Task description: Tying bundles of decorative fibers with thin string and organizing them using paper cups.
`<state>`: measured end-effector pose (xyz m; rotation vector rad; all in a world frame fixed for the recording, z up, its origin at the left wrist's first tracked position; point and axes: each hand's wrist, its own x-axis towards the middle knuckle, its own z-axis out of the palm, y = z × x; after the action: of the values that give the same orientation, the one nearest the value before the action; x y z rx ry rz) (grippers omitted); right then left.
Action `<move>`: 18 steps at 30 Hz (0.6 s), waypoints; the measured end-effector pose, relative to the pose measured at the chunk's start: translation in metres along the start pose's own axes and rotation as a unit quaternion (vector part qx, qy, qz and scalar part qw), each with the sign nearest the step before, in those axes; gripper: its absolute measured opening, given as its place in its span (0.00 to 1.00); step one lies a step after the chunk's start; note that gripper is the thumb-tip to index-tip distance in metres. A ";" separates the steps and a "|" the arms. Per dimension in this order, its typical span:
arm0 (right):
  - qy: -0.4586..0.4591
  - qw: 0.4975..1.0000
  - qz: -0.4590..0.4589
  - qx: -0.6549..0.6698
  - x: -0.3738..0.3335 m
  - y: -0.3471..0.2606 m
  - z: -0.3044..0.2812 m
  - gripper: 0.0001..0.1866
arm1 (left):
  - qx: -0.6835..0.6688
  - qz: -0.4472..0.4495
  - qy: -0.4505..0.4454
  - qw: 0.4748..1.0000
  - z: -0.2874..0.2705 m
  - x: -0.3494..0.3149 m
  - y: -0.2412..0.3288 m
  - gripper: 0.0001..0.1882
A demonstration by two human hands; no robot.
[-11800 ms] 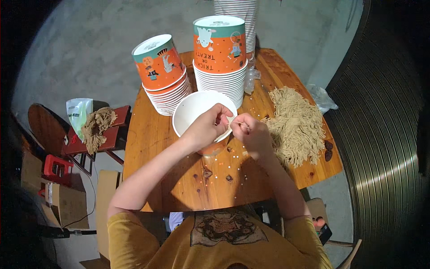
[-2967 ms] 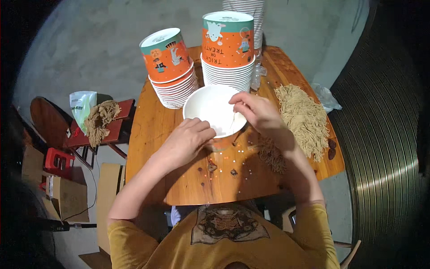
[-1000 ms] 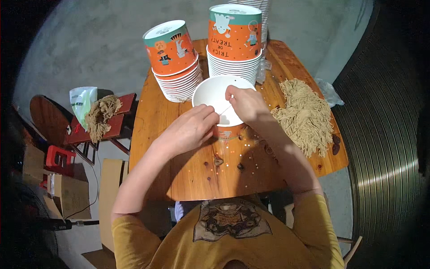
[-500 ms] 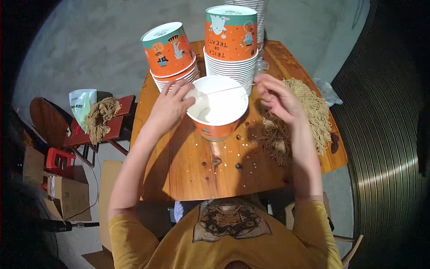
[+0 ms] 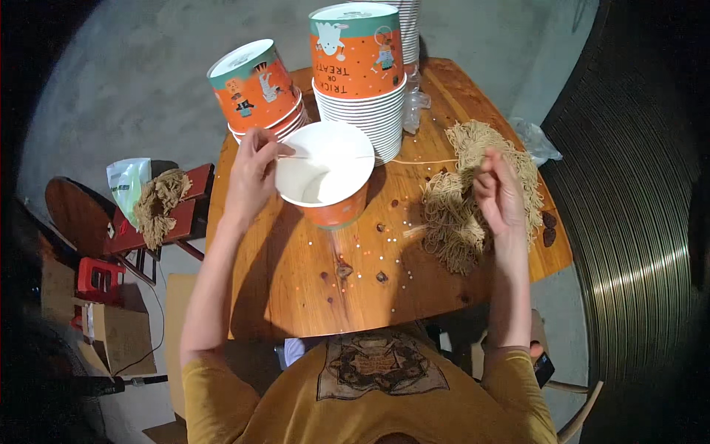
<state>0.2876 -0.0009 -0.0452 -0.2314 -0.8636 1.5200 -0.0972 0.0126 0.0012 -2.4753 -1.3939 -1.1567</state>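
An orange paper bucket (image 5: 336, 211) with a white inside stands upright and open on the wooden table. A thin beige cord (image 5: 429, 162) runs across its mouth and out past its right rim toward my right hand. My left hand (image 5: 255, 177) is at the left rim, thumb and forefinger pinched together on the cord's left end. Raised over the beige cord bundles (image 5: 484, 137), my right hand (image 5: 499, 192) has its fingers curled together at the other end of the cord. The exact grip of those fingertips is partly hidden.
Two stacks of upside-down buckets, a tall stack (image 5: 359, 63) and a shorter stack (image 5: 255, 89), stand behind the open one. Small white dots lie scattered over the table (image 5: 318, 296). More cord (image 5: 159, 207) hangs over a stool at the left; clear plastic (image 5: 538, 140) lies far right.
My right hand has moved right, away from the bucket, and more cord shows beyond the right rim. My left hand has shifted slightly left; the whole view has shifted a little.
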 end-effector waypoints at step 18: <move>-0.047 0.897 0.028 -0.439 0.011 0.067 0.105 0.08 | -0.291 -0.287 -0.257 0.876 -0.005 0.005 0.066 0.23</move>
<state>0.1692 -0.0239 -0.0110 -0.8491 -1.5995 1.1018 -0.0486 -0.0241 0.0268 -3.0411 -2.3537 -1.1828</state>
